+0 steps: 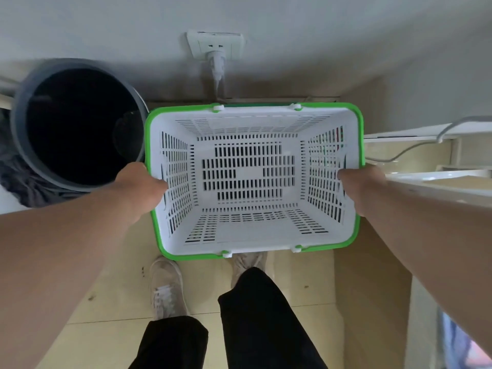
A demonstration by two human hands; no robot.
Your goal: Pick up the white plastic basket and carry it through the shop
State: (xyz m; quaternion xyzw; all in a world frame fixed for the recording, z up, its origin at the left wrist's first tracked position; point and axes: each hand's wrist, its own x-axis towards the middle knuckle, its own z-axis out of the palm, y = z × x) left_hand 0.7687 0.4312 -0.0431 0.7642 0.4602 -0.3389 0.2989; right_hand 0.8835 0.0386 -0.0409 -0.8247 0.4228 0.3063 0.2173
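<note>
The white plastic basket (253,179), trimmed with a green rim, is held low in front of the person, its open mouth facing up and nothing inside. Whether it sits on the tiled floor (306,288) or is just clear of it cannot be told from this angle; the shoes (166,286) show just beyond its near edge.

The left hand (141,187) is clamped on the middle of the left short side, thumb hooked over the rim against the inner wall. The right hand (363,187) is closed the same way on the right short side. So each grip is shut on the basket, one at either end.

The basket's long axis runs left to right, straight across the body, and both hands sit equally near it (neither arm leads). That matters for the carry: by my reading, the load is balanced and should rise level if both arms lift together.

The space is tight. A dark bin (77,126) stands touching or just beside the basket's left end, a wall with a socket and plug (217,53) lies close beyond its far edge, and a pale shelf (431,179) sits near the right arm. The likely next need is to back the basket away from the wall before turning.
</note>
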